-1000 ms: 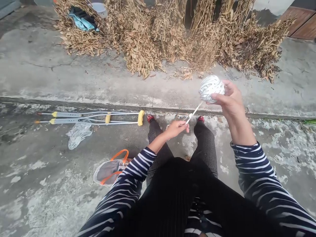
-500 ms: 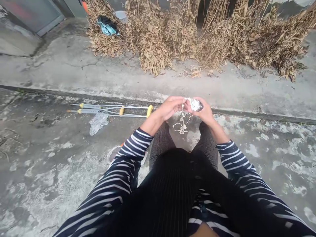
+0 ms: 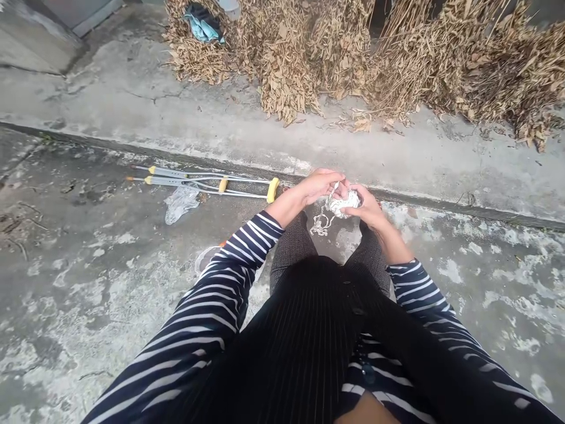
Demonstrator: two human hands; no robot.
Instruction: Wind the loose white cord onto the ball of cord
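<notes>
A bundle of white cord [image 3: 343,204] sits between my two hands, above my knees. My right hand [image 3: 367,209] is closed around the right side of the bundle, its thumb across the front. My left hand [image 3: 321,186] pinches a strand of the cord at the bundle's upper left, with its fingers bent towards the other hand. A loose, tangled length of the cord [image 3: 320,225] hangs below and to the left of the bundle.
Crutches [image 3: 207,182] with yellow pads lie on the ground to the left, beside a clear plastic bag [image 3: 180,203]. A low concrete ledge [image 3: 247,132] runs across ahead, with dried plant stalks [image 3: 286,70] and a blue and black cloth [image 3: 203,25] on it.
The bundle of cord has turned and sits slightly lower, showing more of its white side. My left hand has shifted right over its top. The whole view has tilted slightly.
</notes>
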